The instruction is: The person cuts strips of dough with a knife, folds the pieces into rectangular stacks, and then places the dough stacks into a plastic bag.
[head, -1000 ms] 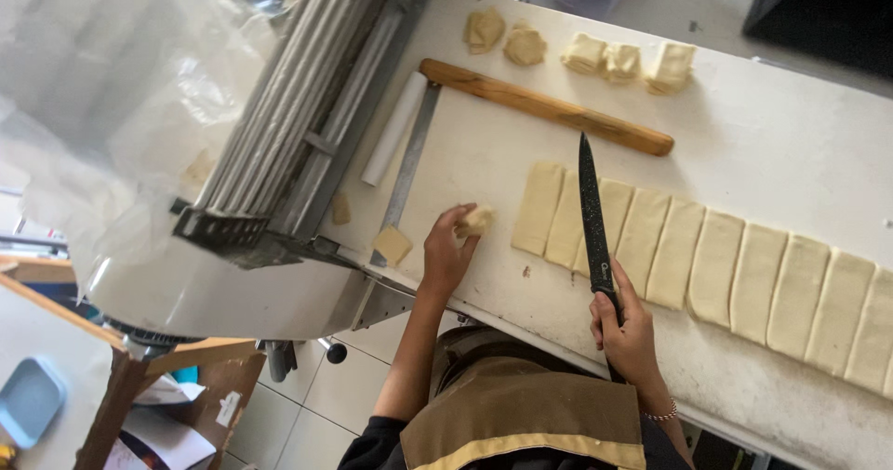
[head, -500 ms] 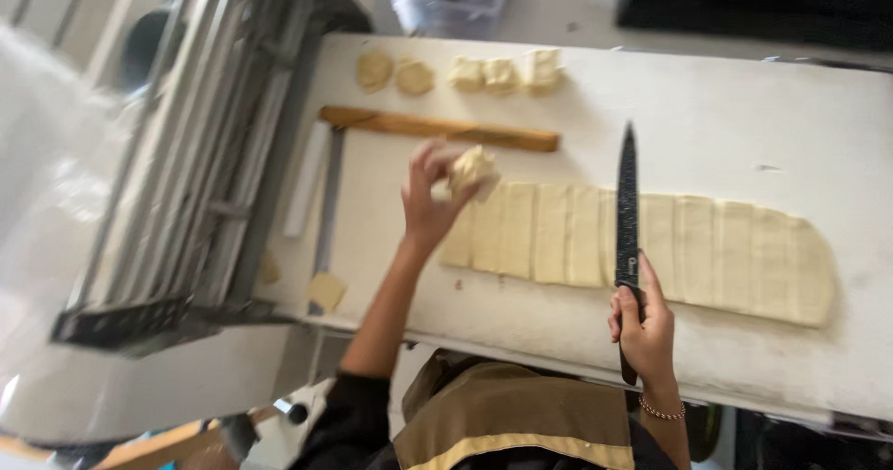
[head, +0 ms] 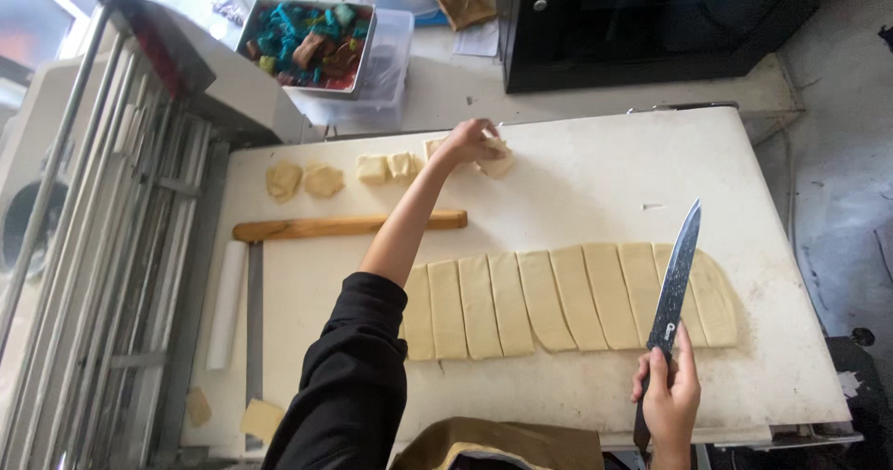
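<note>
1. Left hand (head: 468, 142) is stretched out to the far edge of the white work table (head: 577, 182), fingers curled down onto a folded dough piece (head: 496, 161). Grip looks closed on it; whether the piece is lifted or resting on the table, I cannot tell.
2. That dough piece: pale cream, small, lumpy, corners folded over, partly hidden under the fingers.
3. It sits at the right end of a row of similar small dough pieces (head: 388, 166): two squarish ones just left of the hand, then two flatter round ones (head: 304, 181) further left.
4. Right hand (head: 668, 397) is closed around the handle of a kitchen knife (head: 675, 279) at the near edge of the table. Blade is dark and speckled, tip pointing away from the person, lying over the right end of the dough strips.
5. Cut dough strips (head: 549, 298): one rolled sheet sliced into about nine long strips, side by side and touching, pale yellow, smooth, floured. The rightmost strip has a rounded outer edge.
6. Wooden rolling pin (head: 349, 225) lies between the strips and the row of small pieces; the left forearm crosses above it.
7. Dough sheeter frame (head: 102, 275) stands along the left side, with dough scraps (head: 261, 417) by its base.
8. Clear plastic tub of coloured items (head: 310, 35) sits beyond the table.
</note>
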